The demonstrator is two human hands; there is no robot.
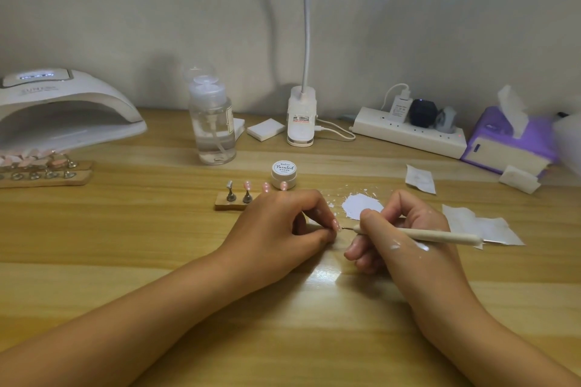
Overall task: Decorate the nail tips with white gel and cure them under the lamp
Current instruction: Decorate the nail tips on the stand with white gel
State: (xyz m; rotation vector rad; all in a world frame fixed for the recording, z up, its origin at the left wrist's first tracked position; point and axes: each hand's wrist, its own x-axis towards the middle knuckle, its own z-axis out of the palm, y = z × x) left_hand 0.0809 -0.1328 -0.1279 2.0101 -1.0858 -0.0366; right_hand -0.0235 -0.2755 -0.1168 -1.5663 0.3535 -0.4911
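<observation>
Lamp (63, 110): far left of the gel jar (284, 173), at the back of the table (157, 245), with its mouth open to the front and its display lit.
Racks (44, 168): left of the jar, just in front of the lamp's mouth. They are two wooden strips, and the rear one carries pink tips.
Stand (231, 205): just left of the jar and a little nearer the person. It has one bare post and pink tips on the rest, and the knuckles hide its right end.
Gel jar: upright with its lid on, behind both hands.
Left hand (276, 229): in front of the jar, fingers curled in, thumb and forefinger pinching one pink nail tip (336, 225).
White gel (361, 206): a puddle on the table, right of the jar and nearer the person, with splashes around it.
Pen (415, 234): right of the jar, its fine metal point at the nail tip. Whether it touches, I cannot tell.
Right hand (408, 242): fingers clamped round the pen in a writing grip, white smears on its back.
Step in hand: most likely drawing white on the pinched tip, with curing yet to come.
Doing it well: keep both hands braced on the table and load little gel. Use short, light strokes, keep the pinching fingers off the wet face, and carry the tip level to the lamp.
</observation>
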